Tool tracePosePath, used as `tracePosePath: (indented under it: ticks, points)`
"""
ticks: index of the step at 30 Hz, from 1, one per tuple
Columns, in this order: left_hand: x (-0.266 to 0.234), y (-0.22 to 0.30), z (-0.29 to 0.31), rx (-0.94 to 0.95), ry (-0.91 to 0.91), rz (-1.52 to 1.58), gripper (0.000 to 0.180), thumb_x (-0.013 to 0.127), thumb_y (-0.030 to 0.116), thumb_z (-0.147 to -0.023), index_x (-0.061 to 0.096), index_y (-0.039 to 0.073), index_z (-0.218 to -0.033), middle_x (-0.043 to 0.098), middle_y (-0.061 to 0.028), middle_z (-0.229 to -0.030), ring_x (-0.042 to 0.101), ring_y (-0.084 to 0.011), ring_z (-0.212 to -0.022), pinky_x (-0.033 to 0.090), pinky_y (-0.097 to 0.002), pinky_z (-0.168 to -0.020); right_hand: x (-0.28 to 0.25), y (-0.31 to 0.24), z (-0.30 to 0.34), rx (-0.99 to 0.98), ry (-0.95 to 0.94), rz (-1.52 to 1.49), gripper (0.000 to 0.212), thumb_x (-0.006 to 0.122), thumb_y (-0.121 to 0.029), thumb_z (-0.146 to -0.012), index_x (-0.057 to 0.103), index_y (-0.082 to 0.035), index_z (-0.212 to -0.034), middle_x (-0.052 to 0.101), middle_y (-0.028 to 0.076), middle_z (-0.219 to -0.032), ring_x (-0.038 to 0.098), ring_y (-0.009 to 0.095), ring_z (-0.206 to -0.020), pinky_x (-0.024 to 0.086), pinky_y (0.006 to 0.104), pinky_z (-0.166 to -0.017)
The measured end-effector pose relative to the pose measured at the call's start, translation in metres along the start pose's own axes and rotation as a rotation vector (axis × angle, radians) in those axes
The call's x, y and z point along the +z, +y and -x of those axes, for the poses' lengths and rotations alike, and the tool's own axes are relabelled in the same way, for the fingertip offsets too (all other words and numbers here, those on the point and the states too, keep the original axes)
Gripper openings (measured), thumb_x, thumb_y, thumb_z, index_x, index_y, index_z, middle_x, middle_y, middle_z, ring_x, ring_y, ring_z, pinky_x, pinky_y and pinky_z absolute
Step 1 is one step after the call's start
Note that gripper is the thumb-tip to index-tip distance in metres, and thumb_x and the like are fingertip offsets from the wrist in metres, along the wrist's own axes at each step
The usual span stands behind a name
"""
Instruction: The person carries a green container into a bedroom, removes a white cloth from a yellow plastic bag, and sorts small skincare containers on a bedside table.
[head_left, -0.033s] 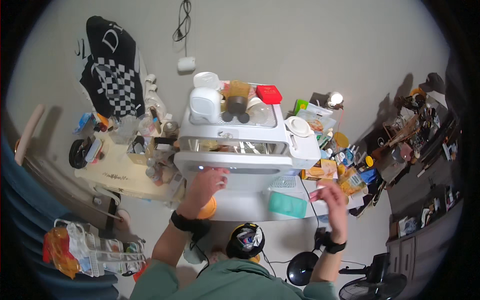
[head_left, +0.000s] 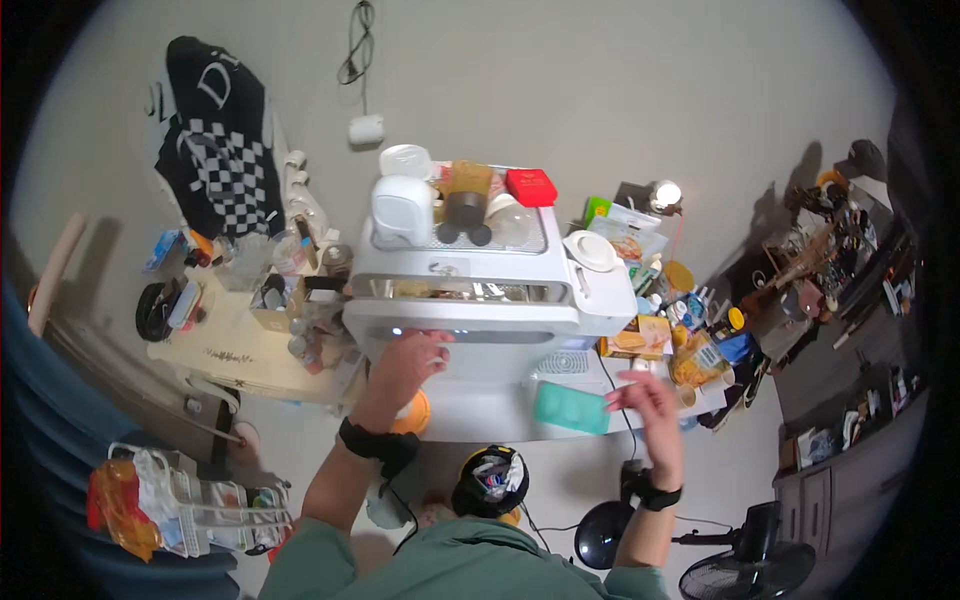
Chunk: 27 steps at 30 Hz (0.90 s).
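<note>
A white box-shaped appliance (head_left: 455, 262) stands before me, with a narrow gap between its body and its front panel (head_left: 480, 326). Metal racks show in that gap. My left hand (head_left: 408, 365) is at the left part of the panel, fingers reaching to its face near small lights, thumb apart. It grips nothing that I can see. Beside the right end of a teal rectangular box (head_left: 572, 408), my right hand (head_left: 648, 405) hovers with fingers apart. Whether its fingertips touch the box I cannot tell. An orange round lid (head_left: 411, 412) sits beside my left wrist.
A brown-capped bottle (head_left: 468, 195), a white container (head_left: 402, 210) and a red box (head_left: 531, 187) stand on the appliance. Packets and bottles crowd the right side. A cream table (head_left: 225, 340) holds clutter at left. Below are a black bin (head_left: 490, 485) and a fan (head_left: 750, 570).
The gap behind the front panel has narrowed, and the pale utensils seen inside are now hidden. My right hand has moved slightly left, toward the teal box. My left hand stays at the panel.
</note>
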<state>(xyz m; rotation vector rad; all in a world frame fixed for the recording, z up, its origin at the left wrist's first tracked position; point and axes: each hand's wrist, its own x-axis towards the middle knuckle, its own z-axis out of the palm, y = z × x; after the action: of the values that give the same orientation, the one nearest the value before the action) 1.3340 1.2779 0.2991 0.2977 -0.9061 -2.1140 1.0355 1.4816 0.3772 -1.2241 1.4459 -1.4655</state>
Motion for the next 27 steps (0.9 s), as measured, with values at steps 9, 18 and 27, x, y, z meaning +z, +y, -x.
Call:
tracePosePath:
  ticks: [9, 18, 27]
  points:
    - [-0.016, 0.007, -0.026, 0.025, 0.185, -0.101, 0.017, 0.050, 0.015, -0.085, 0.056, 0.007, -0.099, 0.057, -0.0105, -0.107, 0.055, -0.0187, -0.085, 0.045, -0.0287, -0.071, -0.009, 0.096, 0.053, 0.237, 0.046, -0.026, 0.022, 0.046, -0.010, -0.092, 0.051, 0.000, -0.112, 0.062, 0.012, -0.088, 0.059, 0.016, -0.079, 0.049, 0.0283, -0.074]
    - [0.027, -0.086, 0.021, -0.204, 0.031, -0.291, 0.024, 0.048, 0.010, -0.087, 0.049, 0.001, -0.110, 0.057, -0.0081, -0.092, 0.055, -0.0135, -0.075, 0.046, -0.0242, -0.067, -0.064, 0.232, 0.076, 0.455, 0.260, 0.073, 0.021, 0.050, -0.018, -0.090, 0.058, -0.002, -0.103, 0.062, 0.006, -0.092, 0.060, 0.015, -0.081, 0.046, 0.0262, -0.071]
    - [0.021, -0.250, 0.021, -0.521, -0.042, -0.939, 0.023, 0.050, 0.011, -0.088, 0.051, 0.004, -0.110, 0.058, -0.0071, -0.095, 0.055, -0.0134, -0.086, 0.045, -0.0268, -0.077, -0.213, 0.356, -0.038, 0.380, 0.540, 0.665, 0.029, 0.054, -0.020, -0.078, 0.065, -0.006, -0.101, 0.065, 0.018, -0.091, 0.062, 0.029, -0.085, 0.046, 0.0371, -0.080]
